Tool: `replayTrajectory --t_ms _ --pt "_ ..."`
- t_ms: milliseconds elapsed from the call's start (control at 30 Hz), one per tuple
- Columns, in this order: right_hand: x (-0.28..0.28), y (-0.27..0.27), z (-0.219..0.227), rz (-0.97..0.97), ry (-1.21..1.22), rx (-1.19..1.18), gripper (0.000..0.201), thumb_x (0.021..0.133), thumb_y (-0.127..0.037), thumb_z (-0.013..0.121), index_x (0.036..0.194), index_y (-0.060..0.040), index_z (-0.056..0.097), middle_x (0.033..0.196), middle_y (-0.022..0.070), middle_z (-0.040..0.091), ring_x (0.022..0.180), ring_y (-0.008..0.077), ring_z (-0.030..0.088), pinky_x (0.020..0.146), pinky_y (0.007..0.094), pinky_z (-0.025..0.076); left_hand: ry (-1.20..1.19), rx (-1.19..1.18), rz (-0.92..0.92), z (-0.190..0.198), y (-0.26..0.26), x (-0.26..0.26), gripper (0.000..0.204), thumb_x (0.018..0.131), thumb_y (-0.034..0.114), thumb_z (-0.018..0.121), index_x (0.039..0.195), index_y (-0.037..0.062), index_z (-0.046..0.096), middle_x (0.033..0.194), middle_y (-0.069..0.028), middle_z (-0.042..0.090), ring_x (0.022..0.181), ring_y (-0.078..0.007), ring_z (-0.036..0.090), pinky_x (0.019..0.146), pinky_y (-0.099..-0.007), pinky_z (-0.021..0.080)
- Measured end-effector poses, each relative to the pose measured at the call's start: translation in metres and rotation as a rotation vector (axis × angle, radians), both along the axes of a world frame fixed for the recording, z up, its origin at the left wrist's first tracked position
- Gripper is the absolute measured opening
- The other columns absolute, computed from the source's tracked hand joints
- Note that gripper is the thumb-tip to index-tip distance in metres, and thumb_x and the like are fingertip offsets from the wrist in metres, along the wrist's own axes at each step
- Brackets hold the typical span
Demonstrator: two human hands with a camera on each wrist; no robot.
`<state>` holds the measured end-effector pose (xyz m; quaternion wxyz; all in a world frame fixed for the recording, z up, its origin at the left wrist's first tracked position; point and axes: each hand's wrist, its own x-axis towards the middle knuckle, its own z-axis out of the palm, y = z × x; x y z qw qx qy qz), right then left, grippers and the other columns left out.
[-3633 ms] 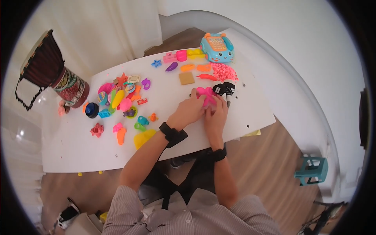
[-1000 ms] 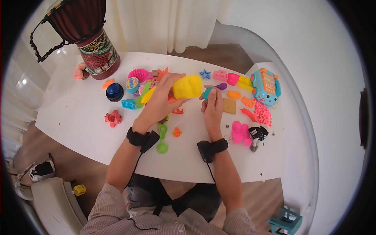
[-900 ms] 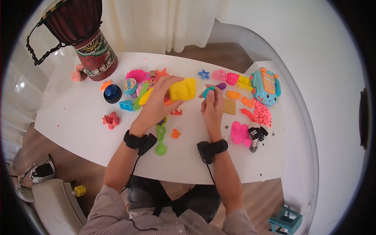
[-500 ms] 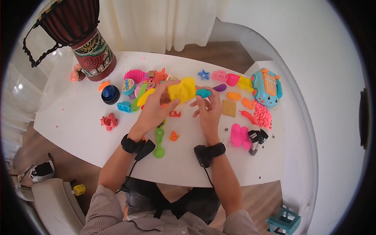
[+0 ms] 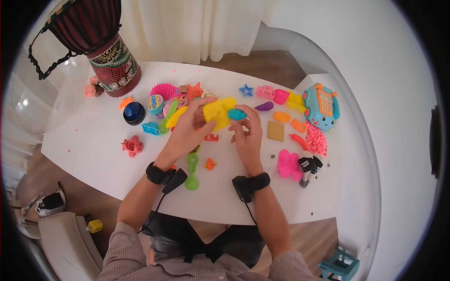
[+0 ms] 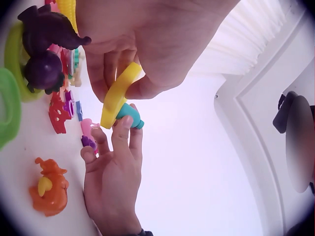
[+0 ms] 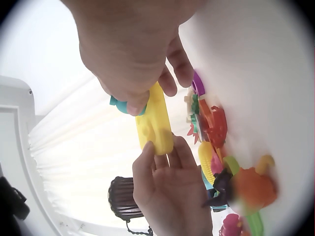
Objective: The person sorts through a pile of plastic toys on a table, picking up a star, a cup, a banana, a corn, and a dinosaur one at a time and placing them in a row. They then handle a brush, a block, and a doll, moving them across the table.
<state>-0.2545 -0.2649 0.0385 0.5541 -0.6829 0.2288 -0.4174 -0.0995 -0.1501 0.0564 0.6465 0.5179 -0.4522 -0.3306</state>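
In the head view my left hand grips a yellow moulded block by its left side, thumb low and fingers along the upper edge. Hollow shapes show in its face. My right hand pinches a small teal knobbed toy between thumb and fingers, right at the block's right edge. From the left wrist, the yellow block appears edge-on, with the teal toy against its face. The right wrist view shows my left fingers around the block's lower end. Both things are held up over the white table.
Left of the hands lie several toys, among them a pink brush and a blue dome. A green spoon and orange figure lie nearer. At right are a toy telephone, pink beads and a tan square.
Since 3.6 seconds ago the hands left the pink piece at right and took up the yellow block and teal toy. In the last second the teal toy moved left against the block.
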Motion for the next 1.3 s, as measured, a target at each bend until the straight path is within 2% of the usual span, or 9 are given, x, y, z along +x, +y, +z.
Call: replayTrajectory --t_ms 233,300,400,500,567,700,933,1000,1300 --pt "0.002 0.008 0.002 -0.134 -0.021 -0.078 0.036 0.089 -0.002 0.080 0.121 -0.0039 0.064 0.132 0.0085 0.066 0.081 0.0113 0.071 0.054 0.0207 0.053 0.000 -0.046 -0.018 0.005 0.002 0.000 0.054 0.100 -0.003 0.063 0.150 0.0058 0.045 0.137 -0.0124 0.065 0.119 -0.0177 0.068 0.098 -0.0306 0.056" --pt "0.002 0.004 -0.001 -0.174 -0.035 -0.240 0.036 0.087 -0.003 0.083 0.118 -0.0036 0.065 0.128 0.0081 0.067 0.079 0.0119 0.071 0.054 0.0209 0.051 -0.027 -0.065 -0.017 0.007 0.003 -0.001 0.054 0.100 -0.003 0.064 0.150 0.0059 0.045 0.137 -0.0125 0.065 0.120 -0.0181 0.068 0.100 -0.0313 0.056" --pt "-0.001 0.002 -0.001 -0.173 -0.022 -0.284 0.036 0.087 -0.003 0.084 0.118 -0.0047 0.066 0.128 0.0085 0.066 0.079 0.0120 0.071 0.055 0.0209 0.051 -0.086 -0.021 -0.002 0.015 0.006 -0.002 0.054 0.100 -0.003 0.064 0.150 0.0061 0.046 0.138 -0.0127 0.065 0.120 -0.0181 0.068 0.101 -0.0315 0.055" --pt "-0.003 0.001 0.003 -0.156 0.022 -0.312 0.038 0.088 -0.003 0.083 0.121 -0.0060 0.066 0.128 0.0079 0.063 0.079 0.0114 0.070 0.057 0.0208 0.051 -0.053 -0.029 -0.029 0.010 0.005 0.002 0.054 0.100 -0.002 0.064 0.151 0.0060 0.046 0.139 -0.0124 0.065 0.121 -0.0182 0.068 0.101 -0.0310 0.055" --pt "-0.003 0.001 0.003 -0.135 0.026 -0.287 0.040 0.088 -0.004 0.083 0.124 -0.0067 0.066 0.129 0.0075 0.061 0.079 0.0113 0.069 0.058 0.0209 0.052 0.077 -0.048 -0.065 0.008 0.004 0.003 0.054 0.100 -0.003 0.064 0.151 0.0055 0.046 0.140 -0.0117 0.064 0.121 -0.0178 0.067 0.100 -0.0304 0.055" --pt "-0.004 0.003 0.005 -0.106 0.042 -0.259 0.044 0.090 -0.004 0.081 0.131 -0.0082 0.066 0.131 0.0074 0.058 0.081 0.0109 0.068 0.059 0.0210 0.051 0.096 -0.046 -0.068 0.013 0.005 0.002 0.054 0.101 -0.003 0.063 0.152 0.0046 0.045 0.140 -0.0114 0.064 0.122 -0.0172 0.066 0.100 -0.0300 0.055" --pt "-0.003 0.006 0.006 -0.126 -0.024 -0.230 0.043 0.094 -0.005 0.077 0.135 -0.0094 0.065 0.134 0.0089 0.055 0.084 0.0113 0.067 0.060 0.0217 0.051 0.135 0.014 -0.044 0.023 0.007 0.003 0.053 0.102 -0.002 0.061 0.152 0.0030 0.046 0.140 -0.0114 0.064 0.128 -0.0187 0.064 0.107 -0.0318 0.052" --pt "-0.004 0.001 -0.001 -0.110 0.035 -0.351 0.042 0.096 -0.005 0.074 0.136 -0.0101 0.063 0.133 0.0084 0.056 0.083 0.0120 0.067 0.060 0.0226 0.052 0.130 0.022 -0.038 0.023 0.007 0.003 0.053 0.102 -0.003 0.061 0.152 0.0029 0.047 0.140 -0.0113 0.064 0.128 -0.0192 0.063 0.108 -0.0321 0.051" --pt "-0.002 0.003 0.002 -0.163 0.017 -0.374 0.035 0.092 -0.006 0.080 0.123 -0.0081 0.065 0.124 0.0072 0.059 0.076 0.0121 0.064 0.058 0.0234 0.050 0.127 -0.004 -0.065 0.013 0.005 0.004 0.053 0.103 -0.003 0.059 0.153 0.0058 0.045 0.138 -0.0110 0.065 0.125 -0.0174 0.065 0.106 -0.0315 0.052"
